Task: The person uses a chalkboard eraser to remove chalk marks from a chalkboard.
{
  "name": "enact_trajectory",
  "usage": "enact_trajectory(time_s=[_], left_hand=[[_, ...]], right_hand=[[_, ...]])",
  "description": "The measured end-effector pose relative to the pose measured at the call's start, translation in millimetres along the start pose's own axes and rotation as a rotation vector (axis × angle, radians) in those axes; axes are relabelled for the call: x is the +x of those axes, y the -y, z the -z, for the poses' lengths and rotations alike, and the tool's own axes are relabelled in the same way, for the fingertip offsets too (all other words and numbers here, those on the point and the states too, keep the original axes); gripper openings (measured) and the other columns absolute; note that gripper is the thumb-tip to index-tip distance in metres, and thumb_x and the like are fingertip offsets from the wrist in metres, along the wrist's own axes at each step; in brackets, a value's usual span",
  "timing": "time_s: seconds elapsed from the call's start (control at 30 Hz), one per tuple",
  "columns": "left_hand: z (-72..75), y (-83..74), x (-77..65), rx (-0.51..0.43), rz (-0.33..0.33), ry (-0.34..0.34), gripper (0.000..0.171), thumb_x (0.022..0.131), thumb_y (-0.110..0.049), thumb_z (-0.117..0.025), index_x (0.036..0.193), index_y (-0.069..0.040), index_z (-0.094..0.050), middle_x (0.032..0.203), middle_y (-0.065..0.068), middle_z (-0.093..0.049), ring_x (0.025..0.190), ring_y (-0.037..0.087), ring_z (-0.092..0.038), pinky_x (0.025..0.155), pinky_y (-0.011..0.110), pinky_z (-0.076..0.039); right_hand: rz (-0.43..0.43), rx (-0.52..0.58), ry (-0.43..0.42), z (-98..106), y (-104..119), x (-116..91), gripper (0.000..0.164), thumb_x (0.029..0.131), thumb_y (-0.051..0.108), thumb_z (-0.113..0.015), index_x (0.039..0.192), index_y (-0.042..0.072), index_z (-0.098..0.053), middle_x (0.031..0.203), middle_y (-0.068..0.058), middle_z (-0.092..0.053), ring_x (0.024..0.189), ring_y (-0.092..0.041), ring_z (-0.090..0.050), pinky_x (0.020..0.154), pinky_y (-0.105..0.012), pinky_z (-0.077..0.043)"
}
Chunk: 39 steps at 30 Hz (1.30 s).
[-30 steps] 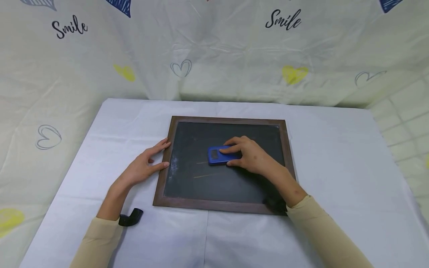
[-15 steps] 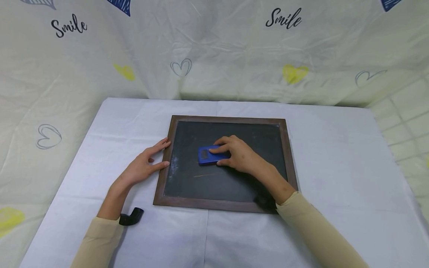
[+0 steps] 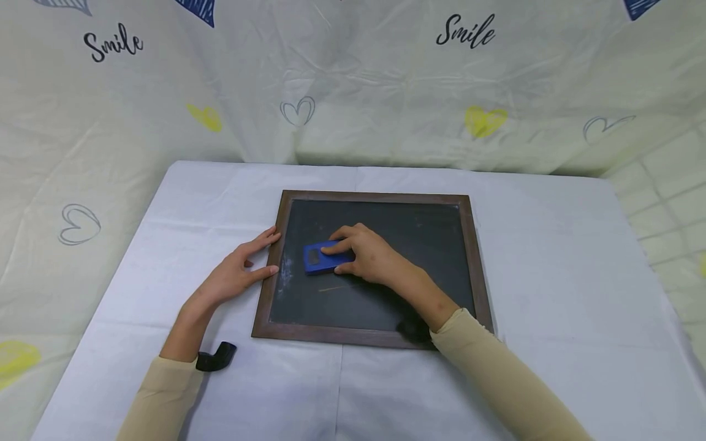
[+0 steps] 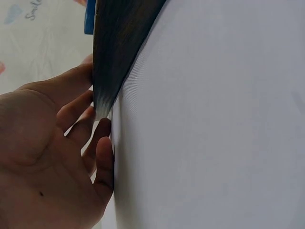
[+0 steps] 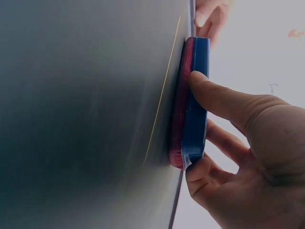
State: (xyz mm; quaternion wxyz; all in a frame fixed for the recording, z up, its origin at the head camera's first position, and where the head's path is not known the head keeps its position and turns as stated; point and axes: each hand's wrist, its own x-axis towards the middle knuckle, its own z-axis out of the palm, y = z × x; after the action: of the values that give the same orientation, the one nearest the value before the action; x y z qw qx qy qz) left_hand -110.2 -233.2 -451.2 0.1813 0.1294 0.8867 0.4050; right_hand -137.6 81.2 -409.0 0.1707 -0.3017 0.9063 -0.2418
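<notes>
A chalkboard [image 3: 425, 245] with a brown wooden frame lies flat on the white-covered table. My right hand [image 3: 372, 257] grips a blue board eraser [image 3: 312, 260] by its sides, thumb on the near edge, on the left half of the board. In the right wrist view the eraser's reddish felt [image 5: 180, 114] faces the board surface. A thin orange line [image 3: 332, 288] shows just below the eraser. At the frame's left side, my left hand [image 3: 231, 275] touches the edge with extended fingertips and thumb; the left wrist view shows its fingers [image 4: 74, 81] against the board's edge.
Whitish chalk smudges [image 3: 285, 272] mark the board near its left side. The white cloth [image 3: 562, 269] spreads around the board. Behind the table hangs a curtain [image 3: 375, 73] printed with hearts and words. A black wrist-worn device [image 3: 217, 357] sits at my left cuff.
My right hand has slid the eraser leftward across the board. A short faint line at its left has become covered or gone; the lower orange line stays. The left hand has not moved.
</notes>
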Motion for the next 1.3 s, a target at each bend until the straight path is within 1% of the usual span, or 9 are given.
enact_trajectory(time_s=[0.13, 0.27, 0.63, 0.8, 0.9, 1.03, 1.3], left_hand=[[1.6, 1.9, -2.8, 0.004, 0.006, -0.001, 0.072, 0.102, -0.032, -0.069, 0.164, -0.024, -0.035, 0.177, -0.003, -0.016, 0.164, 0.035, -0.015, 0.116, 0.069, -0.036], [4.0, 2.1, -3.7, 0.007, 0.0, -0.006, 0.071, 0.102, -0.032, -0.069, 0.164, -0.024, -0.035, 0.177, -0.003, -0.016, 0.164, 0.034, -0.014, 0.115, 0.069, -0.036], [2.2, -0.9, -1.2, 0.005, -0.007, -0.006, 0.071, 0.101, -0.028, -0.07, 0.164, -0.022, -0.036, 0.177, -0.002, -0.017, 0.164, 0.035, -0.016, 0.113, 0.066, -0.039], [1.6, -2.0, 1.3, 0.012, -0.013, -0.001, 0.072, 0.101, -0.03, -0.07, 0.164, -0.023, -0.035, 0.177, -0.003, -0.017, 0.163, 0.036, -0.016, 0.114, 0.066, -0.039], [2.2, -1.5, 2.8, 0.018, -0.021, -0.002, 0.072, 0.102, -0.029, -0.069, 0.164, -0.023, -0.035, 0.177, -0.003, -0.016, 0.163, 0.035, -0.016, 0.114, 0.066, -0.039], [2.4, -0.8, 2.5, 0.015, -0.023, 0.002, 0.072, 0.102, -0.027, -0.069, 0.164, -0.021, -0.034, 0.177, -0.002, -0.016, 0.164, 0.034, -0.016, 0.114, 0.067, -0.039], [1.1, -1.2, -0.4, -0.002, -0.018, 0.004, 0.073, 0.101, -0.028, -0.07, 0.165, -0.02, -0.034, 0.177, -0.001, -0.016, 0.164, 0.035, -0.015, 0.117, 0.068, -0.036]], right_hand=[[0.005, -0.002, 0.021, -3, 9, 6, 0.049, 0.093, 0.027, -0.08, 0.14, 0.025, -0.066, 0.151, -0.005, -0.058, 0.134, -0.029, -0.052, 0.109, -0.045, -0.05], [0.004, -0.002, 0.013, -3, 14, 8, 0.049, 0.093, 0.027, -0.08, 0.14, 0.026, -0.066, 0.151, -0.004, -0.058, 0.133, -0.027, -0.052, 0.109, -0.044, -0.05], [0.013, -0.011, 0.016, 0, 11, 4, 0.05, 0.094, 0.027, -0.079, 0.142, 0.026, -0.065, 0.151, -0.006, -0.058, 0.133, -0.028, -0.052, 0.108, -0.045, -0.051], [-0.004, -0.011, 0.012, 4, 8, 0, 0.05, 0.094, 0.028, -0.079, 0.141, 0.027, -0.065, 0.151, -0.005, -0.058, 0.133, -0.027, -0.052, 0.108, -0.045, -0.051], [-0.019, -0.012, 0.004, 6, 6, -4, 0.049, 0.094, 0.029, -0.079, 0.141, 0.028, -0.066, 0.151, -0.003, -0.058, 0.133, -0.026, -0.052, 0.107, -0.044, -0.052], [-0.051, -0.026, -0.004, 9, 0, -12, 0.05, 0.094, 0.032, -0.079, 0.142, 0.03, -0.065, 0.152, -0.001, -0.057, 0.134, -0.025, -0.051, 0.102, -0.045, -0.054], [-0.127, -0.023, -0.072, 14, -23, -40, 0.049, 0.092, 0.034, -0.08, 0.14, 0.032, -0.067, 0.15, 0.002, -0.058, 0.135, -0.024, -0.053, 0.097, -0.049, -0.055]])
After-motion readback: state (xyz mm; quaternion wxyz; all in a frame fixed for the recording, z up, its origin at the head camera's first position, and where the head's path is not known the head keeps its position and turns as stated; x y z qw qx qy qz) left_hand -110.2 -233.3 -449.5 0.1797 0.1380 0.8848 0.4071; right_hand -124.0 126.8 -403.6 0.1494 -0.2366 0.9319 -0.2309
